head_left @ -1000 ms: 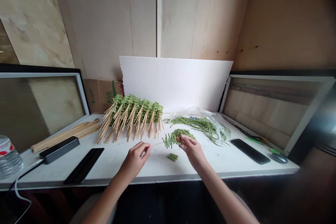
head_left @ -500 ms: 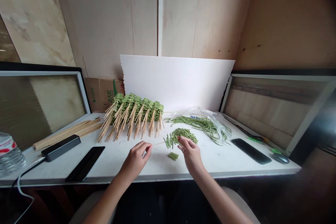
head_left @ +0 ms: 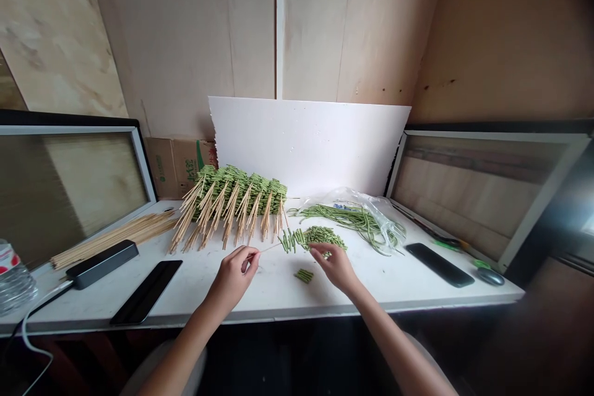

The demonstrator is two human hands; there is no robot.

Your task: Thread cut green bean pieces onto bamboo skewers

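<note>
My left hand (head_left: pixel 239 269) pinches the bare end of a thin wooden skewer (head_left: pixel 270 247). Several short green bean pieces (head_left: pixel 291 240) are threaded crosswise on its far part. My right hand (head_left: pixel 335 265) is at the near edge of a pile of cut bean pieces (head_left: pixel 325 236), right of the skewer; its fingers are bent, and whether they hold a piece is too small to tell. A small flat group of bean pieces (head_left: pixel 304 275) lies on the white table (head_left: pixel 273 294) between my hands. Stacked skewers of beans (head_left: pixel 241 192) stand at the back left, their sticks pointing toward me.
Long uncut beans (head_left: pixel 346 216) lie by a clear plastic bag (head_left: pixel 387 219). Loose skewers (head_left: pixel 120 235), a dark box (head_left: pixel 102 263), a black phone (head_left: pixel 147 291) and a bottle (head_left: pixel 15 278) are at left. Another phone (head_left: pixel 440 264) and a mouse (head_left: pixel 490 276) are at right.
The loaded skewer has shifted left and tilted upward with my left hand. My right hand has come off its far end, and its fingers are now over the pile's near edge.
</note>
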